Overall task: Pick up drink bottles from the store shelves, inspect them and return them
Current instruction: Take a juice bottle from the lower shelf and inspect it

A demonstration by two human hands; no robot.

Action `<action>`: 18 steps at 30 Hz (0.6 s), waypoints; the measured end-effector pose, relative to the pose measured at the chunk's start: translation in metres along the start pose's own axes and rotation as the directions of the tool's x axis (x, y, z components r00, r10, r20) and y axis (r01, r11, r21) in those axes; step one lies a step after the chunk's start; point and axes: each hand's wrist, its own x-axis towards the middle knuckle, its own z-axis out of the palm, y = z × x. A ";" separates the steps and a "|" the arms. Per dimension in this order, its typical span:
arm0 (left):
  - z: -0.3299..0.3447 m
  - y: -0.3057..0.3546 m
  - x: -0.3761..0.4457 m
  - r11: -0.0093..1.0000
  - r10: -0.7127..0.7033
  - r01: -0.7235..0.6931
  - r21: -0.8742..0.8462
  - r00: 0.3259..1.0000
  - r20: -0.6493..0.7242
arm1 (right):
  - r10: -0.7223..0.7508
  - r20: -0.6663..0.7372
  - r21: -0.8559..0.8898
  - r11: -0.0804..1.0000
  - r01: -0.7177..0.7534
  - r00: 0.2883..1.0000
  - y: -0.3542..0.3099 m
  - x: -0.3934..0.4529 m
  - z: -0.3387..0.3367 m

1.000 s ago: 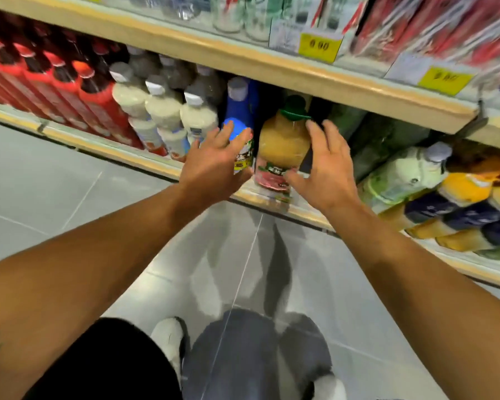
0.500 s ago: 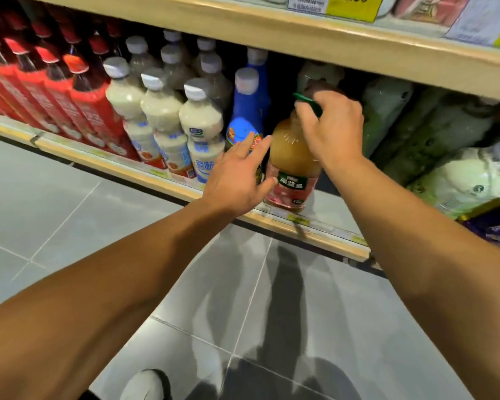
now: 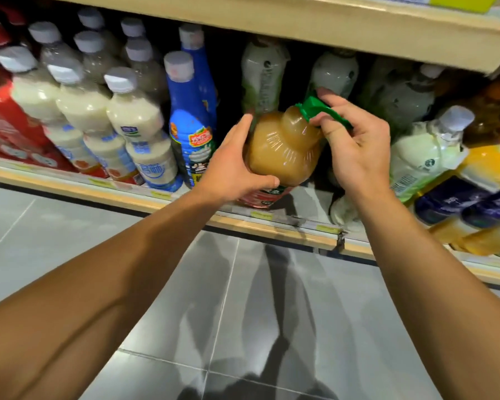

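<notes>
While both hands hold it, the round brown juice bottle (image 3: 283, 148) tips off the wooden shelf (image 3: 185, 197).
Right hand (image 3: 355, 145) pinches its green cap (image 3: 315, 109); left hand (image 3: 231, 168), open a moment ago, now curls round its body, so looking can start.

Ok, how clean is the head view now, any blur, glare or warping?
Head view: juice bottle and both hands, left hand and right hand, fairly sharp; bottles at the right edge smeared; wide-angle bends the shelf edge; soft glare and shadows on the floor tiles.

Labels blurred, no txt legible.
</notes>
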 end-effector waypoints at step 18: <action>0.043 -0.009 0.012 0.962 0.115 -0.112 0.247 0.993 0.004 | 0.294 -0.162 0.000 0.955 -0.298 0.942 0.046 0.000 0.040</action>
